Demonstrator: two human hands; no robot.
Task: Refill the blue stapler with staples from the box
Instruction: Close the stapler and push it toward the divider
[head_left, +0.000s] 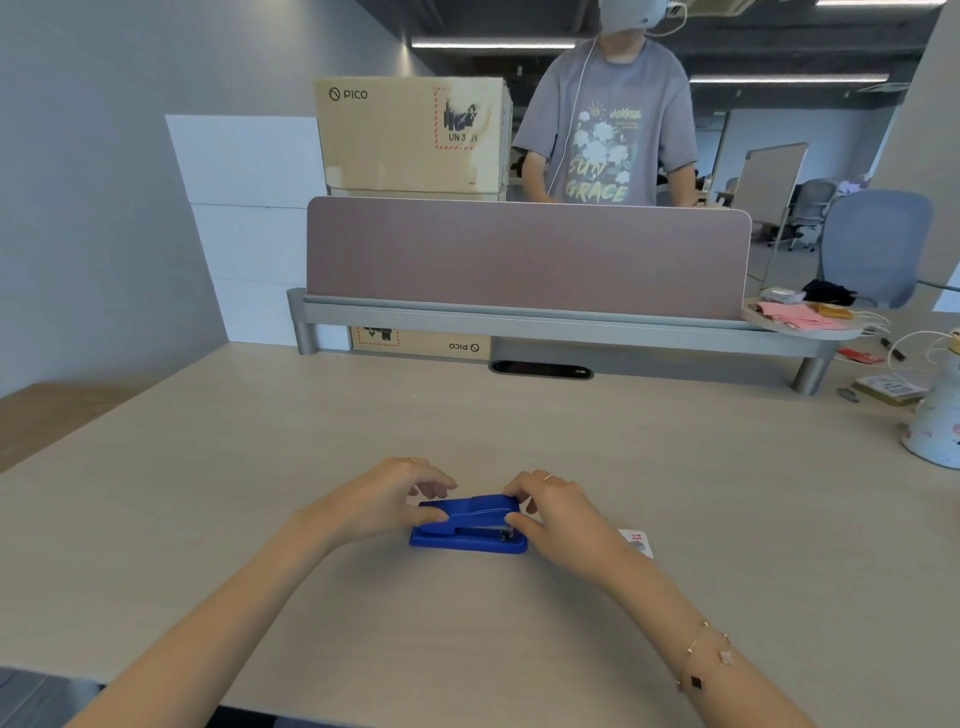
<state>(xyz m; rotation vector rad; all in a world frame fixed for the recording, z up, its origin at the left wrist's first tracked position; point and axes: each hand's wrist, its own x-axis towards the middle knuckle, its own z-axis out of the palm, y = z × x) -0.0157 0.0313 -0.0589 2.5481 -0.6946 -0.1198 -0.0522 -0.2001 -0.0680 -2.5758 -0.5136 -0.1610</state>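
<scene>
The blue stapler (470, 525) lies flat on the light wooden desk (675, 467), its head pointing right, its top closed. My left hand (387, 499) grips its rear end, thumb on the near side and fingers over the top. My right hand (556, 512) grips the front end, thumb by the metal nose. A small white staple box with red print (638, 540) peeks out just right of my right wrist, mostly hidden by it.
A mauve partition screen (524, 257) on a grey rail closes the desk's far edge. A person in a grey T-shirt (610, 124) stands behind it. A white floral container (935, 431), cables and small items sit at the right edge. Cardboard boxes (410, 135) stand back left.
</scene>
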